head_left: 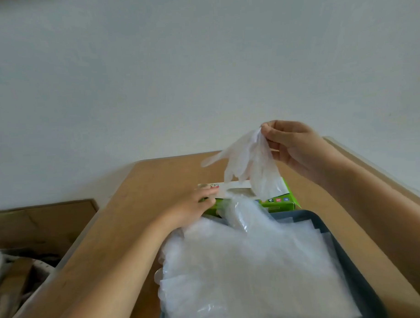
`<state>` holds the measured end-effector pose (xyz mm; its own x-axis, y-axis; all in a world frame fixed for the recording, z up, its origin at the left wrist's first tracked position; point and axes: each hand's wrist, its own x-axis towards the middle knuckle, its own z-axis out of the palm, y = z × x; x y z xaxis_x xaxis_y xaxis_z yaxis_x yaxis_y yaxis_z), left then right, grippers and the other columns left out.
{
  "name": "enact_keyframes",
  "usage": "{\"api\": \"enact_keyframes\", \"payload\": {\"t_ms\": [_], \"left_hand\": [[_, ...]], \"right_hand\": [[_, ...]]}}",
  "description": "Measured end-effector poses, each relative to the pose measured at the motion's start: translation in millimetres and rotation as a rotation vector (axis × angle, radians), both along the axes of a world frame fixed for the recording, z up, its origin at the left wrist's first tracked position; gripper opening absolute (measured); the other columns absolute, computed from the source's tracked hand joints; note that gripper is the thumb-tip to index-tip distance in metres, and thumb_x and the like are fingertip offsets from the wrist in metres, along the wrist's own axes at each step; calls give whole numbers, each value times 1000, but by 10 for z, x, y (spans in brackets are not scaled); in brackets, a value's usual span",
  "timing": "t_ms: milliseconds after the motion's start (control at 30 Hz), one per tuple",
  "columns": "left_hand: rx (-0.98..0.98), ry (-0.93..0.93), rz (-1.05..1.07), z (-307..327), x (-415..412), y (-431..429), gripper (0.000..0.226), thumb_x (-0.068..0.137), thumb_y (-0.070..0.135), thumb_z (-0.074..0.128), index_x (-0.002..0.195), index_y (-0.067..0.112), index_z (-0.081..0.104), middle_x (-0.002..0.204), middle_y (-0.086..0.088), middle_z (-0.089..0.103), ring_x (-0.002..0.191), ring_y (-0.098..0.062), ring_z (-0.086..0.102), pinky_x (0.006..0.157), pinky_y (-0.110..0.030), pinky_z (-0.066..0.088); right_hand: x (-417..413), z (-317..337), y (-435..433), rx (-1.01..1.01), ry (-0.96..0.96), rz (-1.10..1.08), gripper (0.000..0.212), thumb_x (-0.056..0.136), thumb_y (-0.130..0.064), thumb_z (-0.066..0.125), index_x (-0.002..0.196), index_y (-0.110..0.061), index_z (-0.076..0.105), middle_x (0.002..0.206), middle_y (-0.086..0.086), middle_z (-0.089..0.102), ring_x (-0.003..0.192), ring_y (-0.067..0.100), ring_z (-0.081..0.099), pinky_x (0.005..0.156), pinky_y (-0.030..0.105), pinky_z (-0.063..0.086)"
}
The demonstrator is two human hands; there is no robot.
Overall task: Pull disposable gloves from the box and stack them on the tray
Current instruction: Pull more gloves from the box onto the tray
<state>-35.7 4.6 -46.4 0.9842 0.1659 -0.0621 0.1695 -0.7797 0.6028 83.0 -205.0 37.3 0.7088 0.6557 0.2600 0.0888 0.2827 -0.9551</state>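
Glove (247, 162) hangs above the green glove box (280, 202), pinched at its top by the right hand (296, 144). The left hand (194, 207) presses the box's left end, likely steadying it. Just before the box, the grey tray (338, 240) holds the stacked gloves (243, 264).

No wording can be read. The green box (281, 206) carries a row of small coloured icon squares (278, 200) on its near side, below the right grip (296, 145), which pinches a glove (247, 162). A small red-and-black print (214, 186) sits on the box's white top strip, just past the fingertips of the left grip (190, 208). Both marks are too blurred and small to make out as letters, numbers or a brand.
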Motion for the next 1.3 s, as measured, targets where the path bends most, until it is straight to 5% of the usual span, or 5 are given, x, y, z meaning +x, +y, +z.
{"api": "enact_keyframes", "payload": {"t_ms": [233,467,700,1133,1300], "left_hand": [[-257,-243,69,662,-314,-260,82,63,93,31,131,52,49,123,20,63,119,-1,56,105,-23,40],[-489,-125,-109,819,-599,-938,5,85,14,70,82,10,71,72,-1,71,64,-12,66,62,-24,52],[-817,-55,71,688,-765,-985,49,95,6,52,50,9,71,61,-9,68,52,-16,65,52,-25,54],[-966,20,83,756,-951,-862,18,92,9,53,89,-1,68,77,-13,71,63,-19,69,59,-31,59],[-386,131,221,761,-972,-594,24,96,8,49,117,10,61,95,-2,65,86,-15,60,79,-25,47]], "right_hand": [[-561,128,-225,-282,-143,-16,18,95,-12,55,87,-1,66,73,9,66,67,20,61,65,29,51],[-818,-12,-481,-393,-81,9,17,95,-18,57,88,-3,62,79,9,65,63,16,62,53,23,48],[-942,-82,-961,-610,-600,202,78,70,-40,81,131,-58,36,132,-30,45,115,-5,52,98,21,46],[-1055,-113,-926,-491,-729,-55,24,92,-17,59,94,-35,75,118,-23,60,105,-3,57,88,22,50],[-1078,-128,-839,-438,-578,-220,15,91,-25,62,83,-26,74,86,-13,73,86,5,67,87,34,53]]}}
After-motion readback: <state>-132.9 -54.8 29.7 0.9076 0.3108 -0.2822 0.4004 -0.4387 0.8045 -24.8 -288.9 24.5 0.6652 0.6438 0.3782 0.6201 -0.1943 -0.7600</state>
